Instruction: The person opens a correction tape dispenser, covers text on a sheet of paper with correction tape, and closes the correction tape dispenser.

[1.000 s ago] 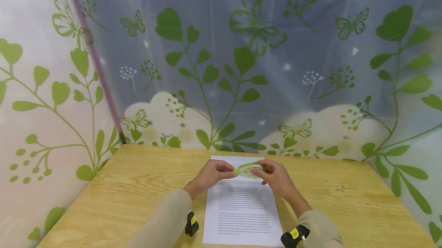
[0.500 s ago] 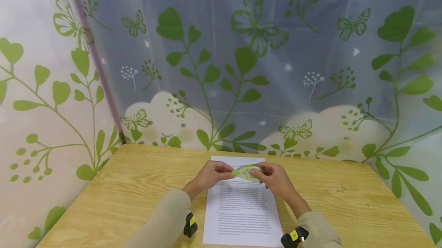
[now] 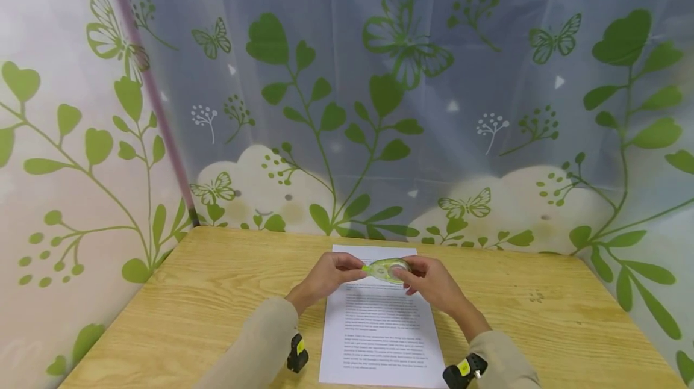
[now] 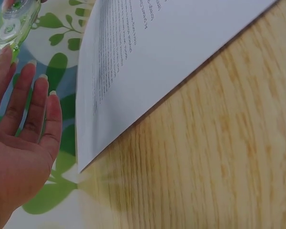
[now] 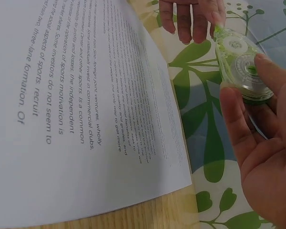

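Observation:
A clear and green correction tape dispenser (image 3: 384,270) is held level above the far part of a printed sheet of paper (image 3: 379,341). My right hand (image 3: 436,283) grips its wide, rounded end between thumb and fingers. At the narrow green tip, the thumb and index finger of my left hand (image 3: 328,274) pinch it. In the left wrist view the other fingers of the left hand (image 4: 26,129) extend loosely, apart from the dispenser. The right wrist view shows two round reels inside the transparent case (image 5: 243,67), with the right thumb lying on the larger one.
The paper lies flat on a wooden table (image 3: 217,292), its text lines running across. Behind the table's far edge hangs a curtain (image 3: 347,136) printed with leaves and butterflies. A black wrist camera (image 3: 297,353) sits on the left sleeve, another camera (image 3: 463,371) on the right.
Both hands and the correction tape dispenser have shifted very slightly left in the head view. The grip on each end looks the same, and the paper stays put.

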The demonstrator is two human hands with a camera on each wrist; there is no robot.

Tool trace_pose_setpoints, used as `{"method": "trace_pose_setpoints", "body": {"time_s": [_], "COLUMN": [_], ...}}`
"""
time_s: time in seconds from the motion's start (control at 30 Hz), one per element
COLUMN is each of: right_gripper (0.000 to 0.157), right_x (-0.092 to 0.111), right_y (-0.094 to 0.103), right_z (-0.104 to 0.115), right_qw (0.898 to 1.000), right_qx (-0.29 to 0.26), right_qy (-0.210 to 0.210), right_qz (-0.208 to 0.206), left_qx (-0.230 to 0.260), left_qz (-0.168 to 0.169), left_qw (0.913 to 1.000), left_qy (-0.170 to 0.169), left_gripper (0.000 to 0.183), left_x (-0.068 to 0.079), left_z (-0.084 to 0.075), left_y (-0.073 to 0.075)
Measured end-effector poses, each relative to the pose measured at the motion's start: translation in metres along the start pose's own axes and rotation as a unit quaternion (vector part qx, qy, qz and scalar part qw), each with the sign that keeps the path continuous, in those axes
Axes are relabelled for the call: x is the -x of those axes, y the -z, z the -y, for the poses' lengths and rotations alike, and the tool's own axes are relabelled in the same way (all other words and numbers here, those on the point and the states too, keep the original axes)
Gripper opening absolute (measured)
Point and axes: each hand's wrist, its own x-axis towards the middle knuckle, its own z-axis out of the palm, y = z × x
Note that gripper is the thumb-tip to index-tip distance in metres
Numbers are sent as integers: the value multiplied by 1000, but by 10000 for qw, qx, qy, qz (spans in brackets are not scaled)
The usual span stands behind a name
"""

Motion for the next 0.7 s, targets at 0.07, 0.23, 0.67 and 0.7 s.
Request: {"method": "trace_pose_setpoints", "body": {"time_s": [0.07,0.23,0.67,0.7], "right_gripper": [37,37,32,32], "right_x": [0,-1,-2,-3], "right_y": [0,-1,-14,-15], "right_z": [-1,-2,10,10], "right_qw": [10000,9996,9941,9941], "right_qx": [-10,-196,-796,-806], "right_qy": [-22,-133,-130,-119], "right_qz": [22,-174,-728,-718], "left_qx": [-1,225,2401,2424], "left_qz": [-3,10,-1149,-1192], "left_qw": [10000,9997,9537,9517], "left_qy": [-25,-16,1397,1461], "left_gripper": [20,26,62,63], "left_x": [0,1,6,6], "left_z": [0,-2,-27,-28], "left_y": [0,1,-20,-22]}}
